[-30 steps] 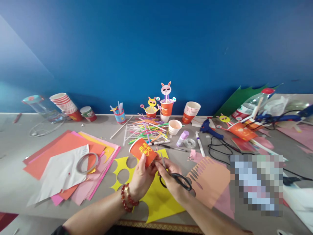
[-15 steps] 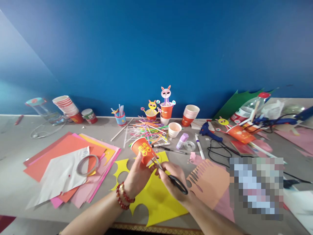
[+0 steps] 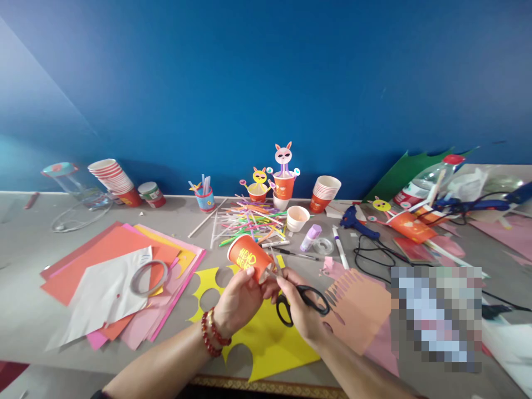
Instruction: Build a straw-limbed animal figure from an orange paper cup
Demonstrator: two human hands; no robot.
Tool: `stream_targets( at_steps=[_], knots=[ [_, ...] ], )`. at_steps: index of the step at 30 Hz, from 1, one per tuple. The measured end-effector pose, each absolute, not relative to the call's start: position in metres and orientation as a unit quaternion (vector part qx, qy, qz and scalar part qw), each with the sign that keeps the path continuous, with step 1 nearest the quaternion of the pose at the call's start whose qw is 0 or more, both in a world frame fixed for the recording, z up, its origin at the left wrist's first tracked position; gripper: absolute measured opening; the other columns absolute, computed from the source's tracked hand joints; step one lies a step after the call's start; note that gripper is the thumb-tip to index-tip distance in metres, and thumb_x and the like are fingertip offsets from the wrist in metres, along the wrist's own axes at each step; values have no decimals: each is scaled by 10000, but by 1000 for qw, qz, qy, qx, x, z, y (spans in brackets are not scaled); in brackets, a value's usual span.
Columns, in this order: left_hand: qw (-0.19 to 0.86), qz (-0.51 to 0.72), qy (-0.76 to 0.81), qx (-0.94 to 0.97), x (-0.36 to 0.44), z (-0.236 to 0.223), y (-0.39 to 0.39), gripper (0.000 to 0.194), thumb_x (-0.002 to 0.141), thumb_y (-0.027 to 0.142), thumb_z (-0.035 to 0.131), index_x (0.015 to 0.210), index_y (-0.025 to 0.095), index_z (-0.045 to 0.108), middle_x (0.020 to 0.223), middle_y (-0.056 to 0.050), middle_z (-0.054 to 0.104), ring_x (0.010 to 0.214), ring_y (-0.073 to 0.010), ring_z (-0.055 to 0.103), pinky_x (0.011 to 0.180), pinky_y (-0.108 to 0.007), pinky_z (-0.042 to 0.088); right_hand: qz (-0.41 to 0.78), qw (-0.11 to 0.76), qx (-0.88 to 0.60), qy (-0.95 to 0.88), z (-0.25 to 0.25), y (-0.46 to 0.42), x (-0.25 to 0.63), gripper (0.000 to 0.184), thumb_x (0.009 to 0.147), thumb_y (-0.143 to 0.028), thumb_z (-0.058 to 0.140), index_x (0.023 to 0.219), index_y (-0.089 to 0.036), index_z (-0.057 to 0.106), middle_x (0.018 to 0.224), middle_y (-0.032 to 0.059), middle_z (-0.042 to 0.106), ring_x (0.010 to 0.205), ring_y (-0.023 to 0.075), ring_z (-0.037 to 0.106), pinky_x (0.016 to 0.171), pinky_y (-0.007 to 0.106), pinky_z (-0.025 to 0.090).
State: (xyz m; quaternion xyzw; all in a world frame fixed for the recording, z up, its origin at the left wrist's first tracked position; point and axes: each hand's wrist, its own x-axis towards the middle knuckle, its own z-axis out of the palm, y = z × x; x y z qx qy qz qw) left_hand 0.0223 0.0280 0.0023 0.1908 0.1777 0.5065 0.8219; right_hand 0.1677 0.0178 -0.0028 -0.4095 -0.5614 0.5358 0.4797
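Observation:
My left hand (image 3: 239, 302) is closed around an orange paper cup (image 3: 245, 255) with yellow lettering. The cup lies tilted, its mouth toward the upper left and its base toward my right hand (image 3: 301, 310). That hand grips black-handled scissors (image 3: 313, 299), whose handle loops are spread and whose blades stand apart by the cup's base. My fingers hide part of the base, and I cannot tell whether a blade pierces it. Beneath both hands lies a yellow sheet (image 3: 274, 338) with round cut-outs.
Colored straws (image 3: 251, 219) lie in a pile behind the cup. A white cup (image 3: 298, 218), a glue stick (image 3: 311, 237) and a clear tape roll (image 3: 323, 246) stand nearby. Colored paper sheets (image 3: 112, 249) spread leftward; a blue glue gun (image 3: 357, 223) with its black cord lies right.
The cup has shifted slightly right and tipped further over. The scissors' handles and blades have spread apart, with the blades still at the cup's base.

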Motion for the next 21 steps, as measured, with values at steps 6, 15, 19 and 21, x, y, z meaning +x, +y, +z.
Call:
stream_targets(
  at_steps=[6,15,19,21],
  knots=[
    [812,502,209,215,19,2,33,363,865,499,654,820,140,690,768,-72,647,641,-189,548,676,-354,420,454,425,-440,-648,0,18,174,326,997,-397,464,794,-214,641,739,23,701,688,175,665,651,276,499],
    [835,500,176,149,22,2,33,201,843,317,676,731,150,676,821,-75,671,654,-171,539,684,-338,409,475,456,-438,-612,3,16,168,337,998,-421,444,821,-214,642,774,36,716,737,196,667,695,291,508],
    [832,508,166,152,23,5,31,169,822,320,694,786,155,702,792,-61,659,649,-168,534,663,-325,406,472,461,-436,-612,1,13,167,352,1011,-412,425,810,-215,635,770,34,709,738,194,660,703,295,508],
    [826,516,171,146,21,6,31,208,820,367,711,866,164,716,819,-63,668,691,-182,562,641,-309,401,422,445,-444,-653,0,13,169,354,1016,-392,414,802,-219,636,771,34,695,730,192,648,700,300,492]
  ],
)
